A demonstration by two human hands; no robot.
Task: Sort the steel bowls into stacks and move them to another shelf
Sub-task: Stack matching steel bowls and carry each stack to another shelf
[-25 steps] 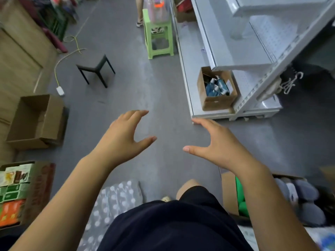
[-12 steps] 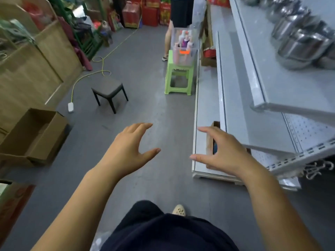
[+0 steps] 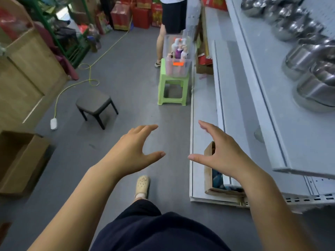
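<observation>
Several steel bowls (image 3: pixel 306 60) stand in stacks and singly along the upper white shelf (image 3: pixel 268 98) at the right. My left hand (image 3: pixel 134 151) hovers over the grey floor, fingers spread, holding nothing. My right hand (image 3: pixel 219 154) is level with it, also spread and empty, above the low shelf's front corner. Both hands are well below and to the left of the bowls.
A small cardboard box (image 3: pixel 213 180) sits on the low shelf (image 3: pixel 201 113) under my right wrist. A black stool (image 3: pixel 94 105), a green stool (image 3: pixel 173 87) carrying a clear bin, and a person's legs (image 3: pixel 161 44) are ahead. An open carton (image 3: pixel 20 160) lies left.
The view has tilted up from the floor and moved forward along the aisle, bringing the bowl shelf into sight. Both hands stayed spread and empty in front of me.
</observation>
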